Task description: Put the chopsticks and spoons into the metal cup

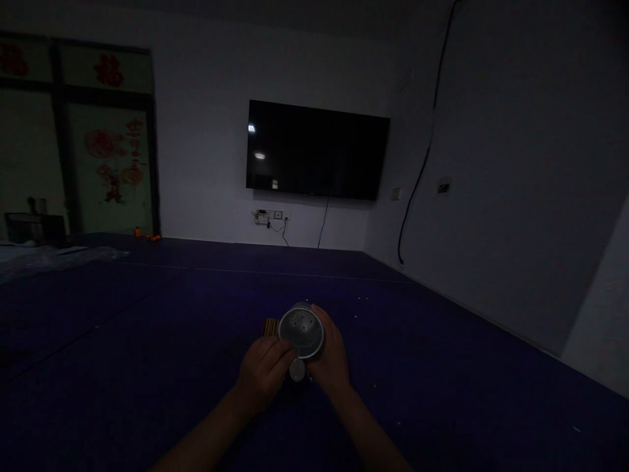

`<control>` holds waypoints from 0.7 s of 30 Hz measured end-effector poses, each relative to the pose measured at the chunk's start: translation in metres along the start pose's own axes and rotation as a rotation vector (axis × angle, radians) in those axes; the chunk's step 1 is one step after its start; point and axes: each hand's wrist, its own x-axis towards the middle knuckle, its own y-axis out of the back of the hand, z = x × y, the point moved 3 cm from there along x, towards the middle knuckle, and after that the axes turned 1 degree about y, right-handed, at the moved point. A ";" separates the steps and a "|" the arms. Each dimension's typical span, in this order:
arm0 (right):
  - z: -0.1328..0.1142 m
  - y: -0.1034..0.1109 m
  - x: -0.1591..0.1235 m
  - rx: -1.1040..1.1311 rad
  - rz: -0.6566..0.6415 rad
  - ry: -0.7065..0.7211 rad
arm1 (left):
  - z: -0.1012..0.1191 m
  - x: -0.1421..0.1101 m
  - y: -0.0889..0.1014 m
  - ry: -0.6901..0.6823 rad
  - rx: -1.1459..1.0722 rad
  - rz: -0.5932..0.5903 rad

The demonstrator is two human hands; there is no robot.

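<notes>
A round grey cup with small holes in its bottom (301, 332) is tipped so that its open mouth faces me. My right hand (333, 357) is wrapped round its right side. My left hand (266, 370) is closed, its fingertips at the cup's lower left rim. Just below the cup is a small pale round disc (297, 370); I cannot tell whether it is attached or separate. Behind the cup and my left hand, a brown slatted piece (270, 326) shows in part.
The dark blue floor (196, 354) carries a few tiny white scraps. Clear plastic sheeting (63, 259) lies at the far left, with small orange objects (154, 238) near the door (111, 151). A television (317, 151) hangs on the wall; a black cable (417, 180) runs down at right.
</notes>
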 end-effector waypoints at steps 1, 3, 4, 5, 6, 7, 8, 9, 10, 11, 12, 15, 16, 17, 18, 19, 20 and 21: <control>0.001 0.000 0.000 0.009 0.006 -0.018 | -0.001 0.000 -0.001 0.004 0.004 -0.017; 0.005 0.001 0.002 0.028 0.037 -0.089 | -0.004 0.000 -0.004 0.027 0.026 -0.031; 0.008 0.003 0.003 0.032 0.063 -0.139 | -0.006 -0.001 -0.007 0.041 0.040 -0.029; 0.012 0.005 0.004 0.029 0.094 -0.196 | -0.009 -0.001 -0.009 0.060 0.054 -0.028; 0.016 0.007 0.005 0.015 0.129 -0.257 | -0.011 -0.002 -0.012 0.076 0.063 -0.032; 0.022 0.010 0.006 -0.012 0.167 -0.321 | -0.014 -0.004 -0.015 0.108 0.068 -0.060; 0.028 0.013 0.007 -0.044 0.199 -0.384 | -0.017 -0.005 -0.018 0.152 0.070 -0.116; 0.034 0.016 0.007 -0.074 0.226 -0.446 | -0.021 -0.006 -0.022 0.215 0.072 -0.199; 0.041 0.018 0.006 -0.099 0.240 -0.504 | -0.026 -0.008 -0.025 0.297 0.077 -0.302; 0.049 0.019 0.005 -0.113 0.241 -0.557 | -0.030 -0.011 -0.028 0.389 0.083 -0.419; 0.056 0.020 0.004 -0.118 0.236 -0.609 | -0.035 -0.013 -0.030 0.491 0.090 -0.545; 0.074 0.021 -0.002 -0.111 0.213 -0.728 | -0.049 -0.020 -0.030 0.756 0.113 -0.866; 0.078 0.020 -0.004 -0.107 0.199 -0.750 | -0.052 -0.022 -0.029 0.813 0.123 -0.931; 0.082 0.019 -0.006 -0.105 0.176 -0.768 | -0.056 -0.022 -0.028 0.852 0.135 -0.974; 0.084 0.018 -0.007 -0.107 0.156 -0.785 | -0.058 -0.023 -0.028 0.877 0.147 -0.998; 0.086 0.017 -0.009 -0.109 0.135 -0.794 | -0.060 -0.023 -0.027 0.893 0.156 -1.013; 0.087 0.016 -0.010 -0.113 0.117 -0.797 | -0.062 -0.023 -0.027 0.903 0.161 -1.024; 0.088 0.015 -0.011 -0.118 0.105 -0.795 | -0.062 -0.023 -0.027 0.910 0.159 -1.031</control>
